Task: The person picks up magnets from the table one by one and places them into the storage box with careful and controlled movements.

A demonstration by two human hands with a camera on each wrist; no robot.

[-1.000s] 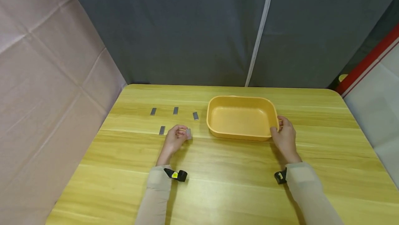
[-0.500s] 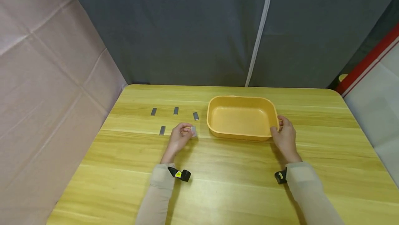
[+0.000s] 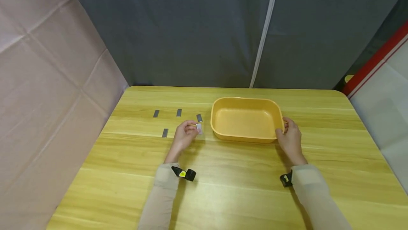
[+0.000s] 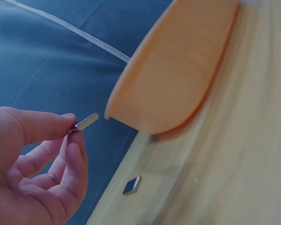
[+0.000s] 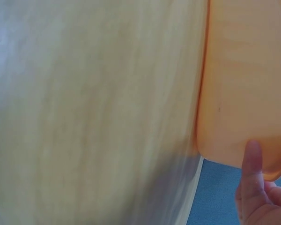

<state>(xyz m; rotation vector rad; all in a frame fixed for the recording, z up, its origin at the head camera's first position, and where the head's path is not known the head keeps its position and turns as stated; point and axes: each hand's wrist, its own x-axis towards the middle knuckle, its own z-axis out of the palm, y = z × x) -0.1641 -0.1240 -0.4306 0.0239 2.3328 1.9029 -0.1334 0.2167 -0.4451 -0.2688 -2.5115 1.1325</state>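
My left hand (image 3: pixel 183 136) pinches a small flat silver-grey rectangular piece (image 3: pixel 199 128) between thumb and fingertips, held above the table just left of the yellow plastic basin (image 3: pixel 243 121). In the left wrist view the held piece (image 4: pixel 87 122) shows its thin shiny edge, close to the basin's near end but apart from it. My right hand (image 3: pixel 290 141) grips the basin's right rim, thumb on the inside and fingers outside. Nothing lies in the basin. A similar grey piece (image 3: pixel 199 118) rests on the table just beyond the left hand.
More matching grey pieces lie spread at the left: one piece (image 3: pixel 156 113) at the far left, another piece (image 3: pixel 179 113) beside it, and a nearer piece (image 3: pixel 165 133). A dark grey curtain (image 3: pixel 191 32) hangs behind the wooden table (image 3: pixel 236 187).
My left hand has moved right and a little away from me with the pinched grey piece, towards the basin. My right hand and the basin have stayed put.
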